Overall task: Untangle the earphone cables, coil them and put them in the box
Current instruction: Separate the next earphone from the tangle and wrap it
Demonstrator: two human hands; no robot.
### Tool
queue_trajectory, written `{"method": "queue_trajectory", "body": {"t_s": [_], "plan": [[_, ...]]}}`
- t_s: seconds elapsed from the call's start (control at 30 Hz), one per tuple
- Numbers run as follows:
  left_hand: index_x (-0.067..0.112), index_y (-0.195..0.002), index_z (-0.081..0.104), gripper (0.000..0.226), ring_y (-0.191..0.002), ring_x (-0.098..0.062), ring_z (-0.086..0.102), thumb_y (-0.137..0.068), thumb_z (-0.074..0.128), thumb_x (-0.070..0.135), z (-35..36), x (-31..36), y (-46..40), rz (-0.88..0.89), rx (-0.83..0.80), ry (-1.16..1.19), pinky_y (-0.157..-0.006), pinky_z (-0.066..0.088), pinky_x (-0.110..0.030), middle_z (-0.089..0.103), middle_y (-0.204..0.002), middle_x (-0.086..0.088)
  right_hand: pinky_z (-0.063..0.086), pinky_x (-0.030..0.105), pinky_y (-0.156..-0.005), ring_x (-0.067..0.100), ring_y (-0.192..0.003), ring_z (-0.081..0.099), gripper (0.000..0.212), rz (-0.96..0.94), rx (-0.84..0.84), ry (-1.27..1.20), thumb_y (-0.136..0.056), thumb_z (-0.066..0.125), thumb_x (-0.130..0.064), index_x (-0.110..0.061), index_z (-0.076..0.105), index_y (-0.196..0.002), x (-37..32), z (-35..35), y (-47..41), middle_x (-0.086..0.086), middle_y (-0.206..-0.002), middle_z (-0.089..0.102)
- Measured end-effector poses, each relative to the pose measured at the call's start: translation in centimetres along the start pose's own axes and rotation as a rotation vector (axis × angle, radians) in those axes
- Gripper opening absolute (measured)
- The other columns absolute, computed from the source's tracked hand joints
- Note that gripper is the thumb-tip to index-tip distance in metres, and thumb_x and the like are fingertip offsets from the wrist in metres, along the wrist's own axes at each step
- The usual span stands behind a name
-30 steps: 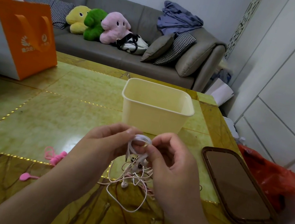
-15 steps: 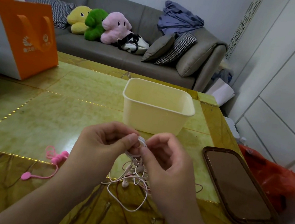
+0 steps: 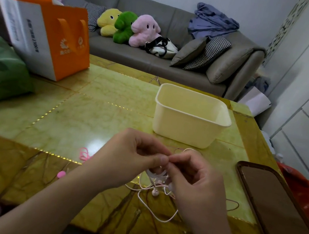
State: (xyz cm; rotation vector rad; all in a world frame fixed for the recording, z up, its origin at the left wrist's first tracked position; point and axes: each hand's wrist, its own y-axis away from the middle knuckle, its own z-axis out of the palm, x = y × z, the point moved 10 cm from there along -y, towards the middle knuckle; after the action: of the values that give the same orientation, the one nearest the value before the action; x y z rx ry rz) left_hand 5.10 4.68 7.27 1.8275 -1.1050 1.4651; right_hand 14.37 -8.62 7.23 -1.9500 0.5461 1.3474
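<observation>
Head view, lower centre of the frame: my left hand [image 3: 132, 154] and my right hand [image 3: 195, 184] meet fingertip to fingertip, both with fingers curled and pinching the white earphone cable [image 3: 156, 176], whose loose loops and one earbud hang onto the green table [image 3: 87, 117] just below my hands. Directly above my hands, at frame centre, the cream box [image 3: 186, 128] stands upright and apart from the cable. A pink cable [image 3: 84, 153] lies left of my left hand, and a phone [image 3: 275, 208] lies at the right.
</observation>
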Motion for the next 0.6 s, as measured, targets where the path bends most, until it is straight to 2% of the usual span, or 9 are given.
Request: {"method": "queue_trajectory", "body": {"t_s": [0.1,0.23,0.3,0.37,0.43,0.53,0.6], "plan": [[0.021,-0.091,0.083,0.014,-0.070,-0.019,0.077,-0.091,0.079,0.008,-3.2,0.0,0.1,0.027,0.133,-0.082,-0.074,0.063,-0.035,0.078,-0.071,-0.004,0.063,0.043,-0.062,0.027,-0.076,0.077,0.017,0.040,-0.046,-0.075,-0.099,0.069,0.000,-0.015,0.076,-0.099,-0.5,1.9,0.2,0.003,-0.087,0.080],[0.019,-0.088,0.083,0.016,-0.064,-0.015,0.075,-0.091,0.078,0.003,-8.0,0.6,0.6,0.084,0.300,-0.065,-0.067,0.060,-0.026,0.077,-0.068,-0.004,0.065,0.037,-0.068,0.036,-0.082,0.078,0.019,0.321,-0.082,-0.309,-0.107,0.047,0.004,0.001,0.065,-0.107,2.6,5.6,0.2,0.022,-0.092,0.077],[0.017,-0.089,0.083,0.016,-0.064,-0.014,0.073,-0.091,0.077,0.002,-9.8,0.7,0.9,0.115,0.338,-0.042,-0.067,0.059,-0.025,0.076,-0.068,-0.004,0.062,0.036,-0.069,0.032,-0.080,0.077,0.025,0.359,-0.154,-0.165,-0.104,0.045,0.010,-0.002,0.067,-0.101,4.3,8.1,0.6,0.021,-0.092,0.075],[0.015,-0.091,0.083,0.016,-0.063,-0.013,0.071,-0.092,0.076,0.001,-11.0,0.6,1.0,0.131,0.364,-0.015,-0.067,0.058,-0.023,0.075,-0.067,-0.004,0.061,0.029,-0.074,0.017,-0.080,0.074,0.029,0.210,-0.267,0.186,-0.099,0.052,0.007,-0.014,0.071,-0.097,4.4,10.8,0.9,0.003,-0.089,0.075],[0.012,-0.093,0.083,0.015,-0.061,-0.012,0.069,-0.092,0.075,0.000,-11.8,0.5,1.1,0.140,0.393,0.010,-0.067,0.058,-0.023,0.074,-0.066,-0.005,0.056,0.024,-0.082,0.009,-0.087,0.069,0.024,0.074,-0.357,0.427,-0.097,0.058,-0.004,-0.022,0.075,-0.098,4.1,14.1,1.3,-0.007,-0.091,0.074],[0.010,-0.095,0.082,0.013,-0.061,-0.013,0.068,-0.093,0.075,0.000,-12.3,0.4,1.0,0.154,0.421,0.022,-0.068,0.060,-0.026,0.075,-0.068,-0.010,0.052,0.028,-0.089,0.011,-0.095,0.064,0.019,0.003,-0.343,0.547,-0.101,0.058,-0.018,-0.022,0.077,-0.103,3.9,17.6,0.9,-0.006,-0.101,0.074],[0.011,-0.095,0.082,0.013,-0.061,-0.012,0.069,-0.093,0.075,0.001,-12.4,0.3,0.9,0.155,0.428,0.022,-0.067,0.058,-0.023,0.075,-0.068,-0.007,0.053,0.031,-0.083,0.015,-0.094,0.062,0.017,-0.007,-0.310,0.599,-0.104,0.058,-0.028,-0.022,0.075,-0.105,4.1,19.1,0.3,-0.005,-0.101,0.071]]}}
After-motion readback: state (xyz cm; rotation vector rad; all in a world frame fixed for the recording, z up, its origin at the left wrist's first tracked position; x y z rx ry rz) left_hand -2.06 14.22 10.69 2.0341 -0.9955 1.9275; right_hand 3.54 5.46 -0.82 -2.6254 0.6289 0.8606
